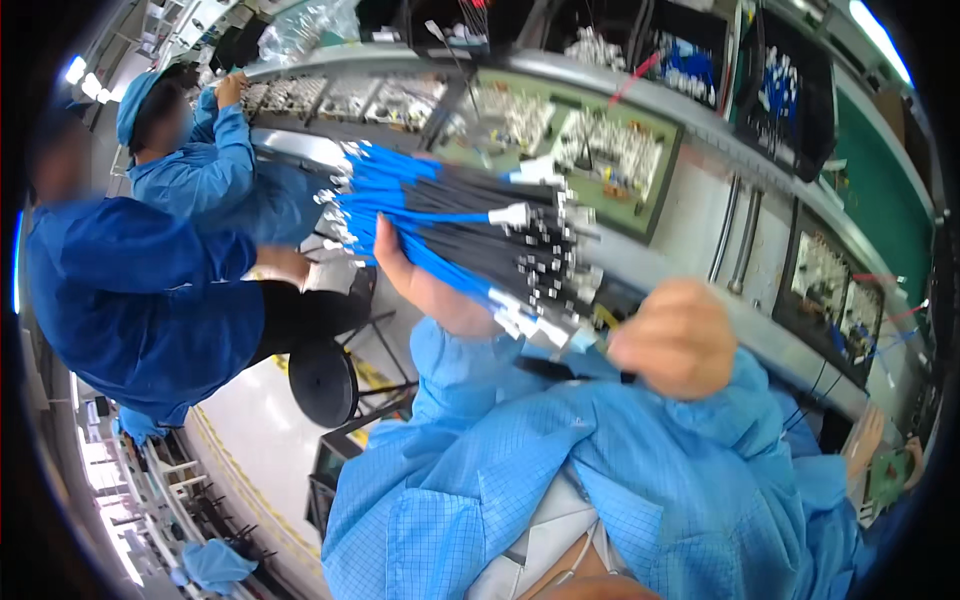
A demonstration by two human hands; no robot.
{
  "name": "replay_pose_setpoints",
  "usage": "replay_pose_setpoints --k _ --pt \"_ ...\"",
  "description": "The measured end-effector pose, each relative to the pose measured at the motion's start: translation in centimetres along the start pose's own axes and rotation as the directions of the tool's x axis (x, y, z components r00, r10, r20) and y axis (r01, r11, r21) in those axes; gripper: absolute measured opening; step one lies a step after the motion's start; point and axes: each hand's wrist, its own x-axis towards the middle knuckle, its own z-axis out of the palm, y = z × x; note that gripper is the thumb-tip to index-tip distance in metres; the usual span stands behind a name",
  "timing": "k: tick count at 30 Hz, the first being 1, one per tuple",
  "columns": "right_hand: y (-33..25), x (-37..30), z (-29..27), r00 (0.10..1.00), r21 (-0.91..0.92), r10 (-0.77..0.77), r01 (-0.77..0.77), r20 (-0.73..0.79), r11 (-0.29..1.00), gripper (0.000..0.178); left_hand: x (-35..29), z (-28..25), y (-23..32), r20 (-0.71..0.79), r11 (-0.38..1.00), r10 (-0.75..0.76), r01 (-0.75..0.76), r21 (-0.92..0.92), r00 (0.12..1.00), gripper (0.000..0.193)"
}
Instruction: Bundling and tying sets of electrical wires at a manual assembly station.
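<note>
A thick bundle of cable leads, blue at one end and black at the other, lies across my left hand. White and metallic connectors crowd both ends of it. The thumb of that hand presses up against the blue part, while its other fingers are hidden under the bundle. Close to the black end's connectors is my right hand, blurred by motion, with its fingers curled in. Whatever it pinches, if anything, is too smeared to make out.
Green trays of white connector parts line the metal bench behind the bundle. Black bins with blue and white leads stand farther back. Two people in blue work coats are at the left, near a black round stool. Another person's hand appears at the right.
</note>
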Motion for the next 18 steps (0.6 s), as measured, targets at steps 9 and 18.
replay_pose_setpoints --k 9,18 --pt "0.7 -1.4 -1.1 0.934 -0.091 0.319 -0.336 -0.163 0.937 0.008 -0.7 -0.8 0.3 -0.158 0.996 -0.051 0.038 -0.085 0.986 0.05" --pt "2.4 23.2 -8.3 0.904 -0.308 0.05 -0.196 -0.424 0.931 0.049 -2.0 -0.9 3.0 -0.143 0.989 0.074 -0.09 -0.113 0.987 0.059"
